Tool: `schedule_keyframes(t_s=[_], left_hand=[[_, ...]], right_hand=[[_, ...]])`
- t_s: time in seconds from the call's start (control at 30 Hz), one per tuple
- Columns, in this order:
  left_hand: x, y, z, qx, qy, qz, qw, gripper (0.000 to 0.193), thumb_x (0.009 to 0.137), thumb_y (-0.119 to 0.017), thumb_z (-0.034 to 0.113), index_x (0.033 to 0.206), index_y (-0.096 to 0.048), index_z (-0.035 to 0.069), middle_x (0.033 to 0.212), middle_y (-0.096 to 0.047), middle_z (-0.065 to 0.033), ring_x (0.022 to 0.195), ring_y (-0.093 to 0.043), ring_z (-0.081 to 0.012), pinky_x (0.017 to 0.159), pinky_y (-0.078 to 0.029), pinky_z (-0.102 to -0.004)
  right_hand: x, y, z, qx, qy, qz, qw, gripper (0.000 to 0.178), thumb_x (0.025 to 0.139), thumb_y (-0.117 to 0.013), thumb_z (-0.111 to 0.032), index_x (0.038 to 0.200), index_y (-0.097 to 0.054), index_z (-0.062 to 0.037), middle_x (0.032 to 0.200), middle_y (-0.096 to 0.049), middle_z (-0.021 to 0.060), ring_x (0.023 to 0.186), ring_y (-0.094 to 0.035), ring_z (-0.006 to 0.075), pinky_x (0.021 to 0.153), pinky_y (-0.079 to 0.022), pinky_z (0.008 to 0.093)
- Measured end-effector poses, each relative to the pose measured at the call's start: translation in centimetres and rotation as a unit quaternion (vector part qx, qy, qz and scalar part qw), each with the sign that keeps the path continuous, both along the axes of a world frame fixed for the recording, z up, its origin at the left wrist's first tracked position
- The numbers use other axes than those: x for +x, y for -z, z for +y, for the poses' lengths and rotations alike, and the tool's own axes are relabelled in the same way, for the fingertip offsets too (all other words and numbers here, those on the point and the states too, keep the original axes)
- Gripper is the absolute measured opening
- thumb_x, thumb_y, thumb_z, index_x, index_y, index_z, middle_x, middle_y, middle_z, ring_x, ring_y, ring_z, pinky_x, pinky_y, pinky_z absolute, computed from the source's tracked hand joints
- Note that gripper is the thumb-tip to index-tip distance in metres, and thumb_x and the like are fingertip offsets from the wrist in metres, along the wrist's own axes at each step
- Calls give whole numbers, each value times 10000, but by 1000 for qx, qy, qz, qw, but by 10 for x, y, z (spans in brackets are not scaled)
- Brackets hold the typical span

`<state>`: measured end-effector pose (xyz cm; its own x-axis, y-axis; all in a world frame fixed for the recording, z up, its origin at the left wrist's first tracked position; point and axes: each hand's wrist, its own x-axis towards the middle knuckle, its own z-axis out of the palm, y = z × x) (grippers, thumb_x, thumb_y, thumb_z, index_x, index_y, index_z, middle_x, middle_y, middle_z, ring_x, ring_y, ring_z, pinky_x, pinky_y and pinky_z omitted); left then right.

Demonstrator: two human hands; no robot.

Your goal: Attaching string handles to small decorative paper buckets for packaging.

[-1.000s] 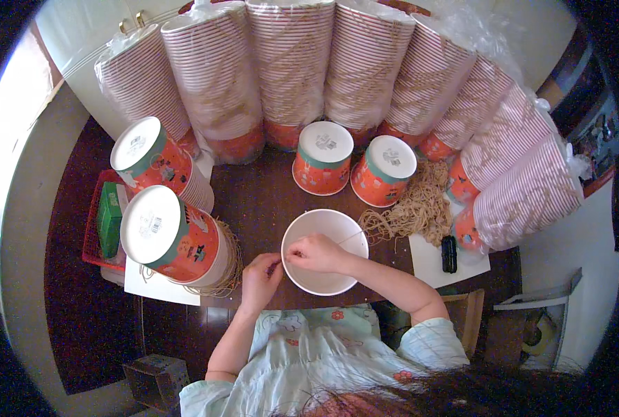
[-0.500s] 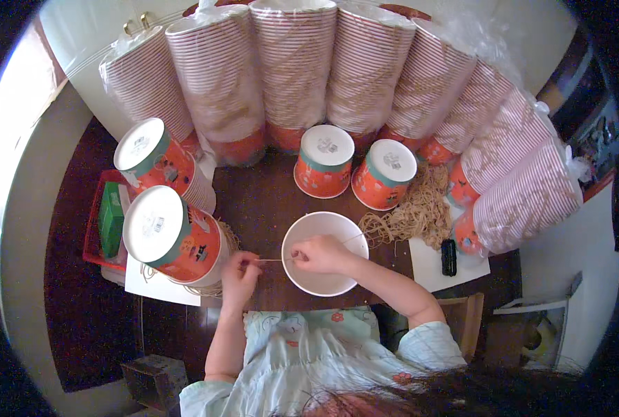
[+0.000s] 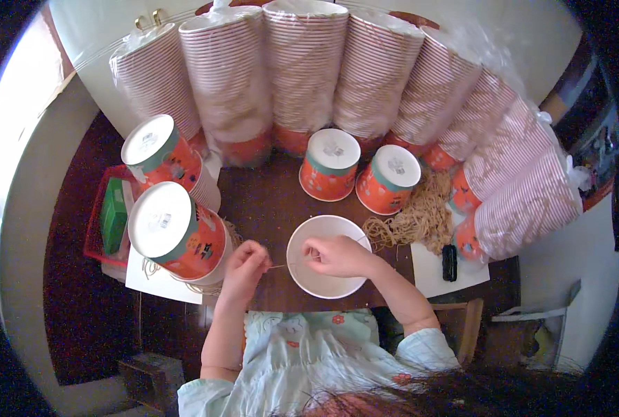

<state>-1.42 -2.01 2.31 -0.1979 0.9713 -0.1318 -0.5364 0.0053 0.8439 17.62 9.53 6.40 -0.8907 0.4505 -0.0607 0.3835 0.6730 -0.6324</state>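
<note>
My left hand (image 3: 248,265) pinches a thin, fibrous string (image 3: 279,266), fingertips drawn together just left of the tub (image 3: 320,283). My right hand (image 3: 339,256) curls over the tub's mouth, fingers bent inward; whether they grip anything, I cannot tell. The tub stands on the dark, smooth table (image 3: 254,201) in front of me — round, smooth, white inside, its mouth facing up. Beyond its right rim lies a loose, tangled heap of tan twine (image 3: 429,208).

Two upturned tubs (image 3: 329,165) stand behind it, tapered, with flat white bases, green bands and orange sides. To my left lean two nested stacks (image 3: 195,247), bases toward me, twine looped around the nearer one. Tall wrapped stacks (image 3: 305,69) curve round the back, their rims ribbed like corrugations under wrinkled clear plastic. A glossy black object (image 3: 449,263) lies on white paper (image 3: 426,271) at the right.
</note>
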Motion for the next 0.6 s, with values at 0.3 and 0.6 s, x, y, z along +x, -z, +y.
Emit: schedule_keyframes(t_s=[0.3, 0.6], left_hand=[[22, -16, 18, 10, 99, 218, 971, 152, 768, -607, 89, 878, -543, 5, 800, -550, 16, 702, -490, -29, 599, -400, -159], [14, -13, 16, 8, 100, 270, 958, 64, 767, -585, 63, 809, -556, 24, 761, -564, -1, 726, -511, -71, 663, -413, -199]], right_hand=[[-9, -15, -1, -144, -39, 178, 973, 121, 747, -501, -34, 863, -535, -51, 776, -571, 55, 658, -559, 160, 568, -426, 260], [-12, 6, -6, 107, -15, 228, 968, 124, 718, -564, -87, 831, -600, -50, 828, -566, 75, 722, -568, 225, 625, -460, 315]])
